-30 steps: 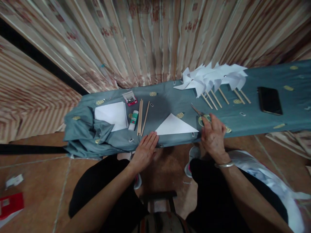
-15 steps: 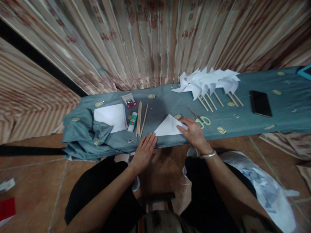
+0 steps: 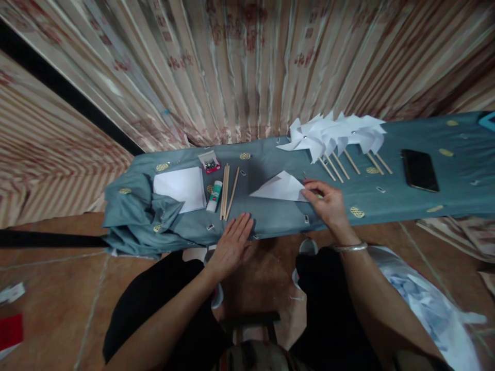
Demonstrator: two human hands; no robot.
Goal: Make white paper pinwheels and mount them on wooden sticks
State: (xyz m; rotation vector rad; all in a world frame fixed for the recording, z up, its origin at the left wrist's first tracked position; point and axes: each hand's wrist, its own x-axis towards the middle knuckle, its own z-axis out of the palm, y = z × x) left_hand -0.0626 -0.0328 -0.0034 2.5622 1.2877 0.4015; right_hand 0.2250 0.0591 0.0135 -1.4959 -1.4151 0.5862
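Observation:
My right hand (image 3: 327,203) pinches the right corner of a sheet of white paper folded into a triangle (image 3: 280,188), which looks slightly lifted off the cloth. My left hand (image 3: 234,237) rests flat at the front edge of the cloth with its fingers stretched out, apart from the paper. Several thin wooden sticks (image 3: 225,193) and a green and white glue stick (image 3: 214,196) lie beyond my left fingers. Scissors with light green handles, seen in the earlier frame, are now mostly hidden behind my right hand.
A stack of white paper (image 3: 181,188) lies left on the grey-green cloth (image 3: 266,154), beside a small box of metal pieces (image 3: 209,163). Several paper pinwheels (image 3: 336,135) on sticks lie at the back right, near a black phone (image 3: 420,170). A white plastic bag (image 3: 429,304) stands on the floor.
My right hand has moved right and away from me, drawing the folded paper out from my left fingertips. The left hand has stayed in place.

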